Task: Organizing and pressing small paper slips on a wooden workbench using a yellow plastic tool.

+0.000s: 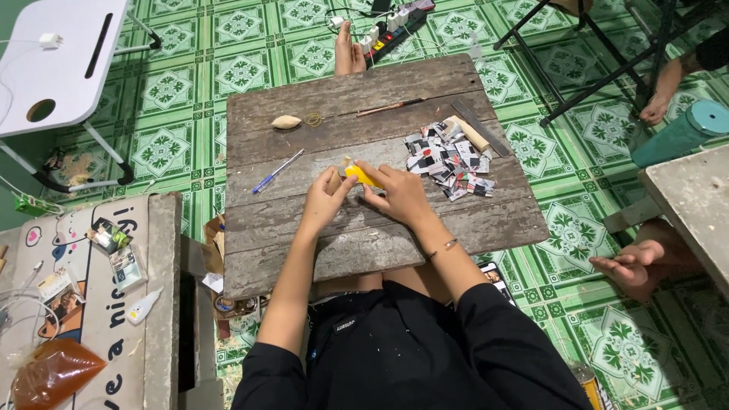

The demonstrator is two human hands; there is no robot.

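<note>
My left hand (328, 199) and my right hand (395, 191) meet over the middle of a worn wooden board (380, 235) that rests across my lap. Together they grip a small yellow object (360, 175), whose kind I cannot tell. The right hand's fingers pinch its right end, and the left hand's thumb and fingers hold its left side. A pile of small cut paper pieces (448, 159) lies just right of my hands. A blue pen (277, 171) lies to the left.
A tan oval piece (286, 121), a rubber band (313, 119), a thin stick (389, 108), a metal ruler (480, 127) and a wooden handle (469, 133) lie farther back. A white folding table (57, 61), a power strip (395, 23) and another person's foot (634, 266) surround the board.
</note>
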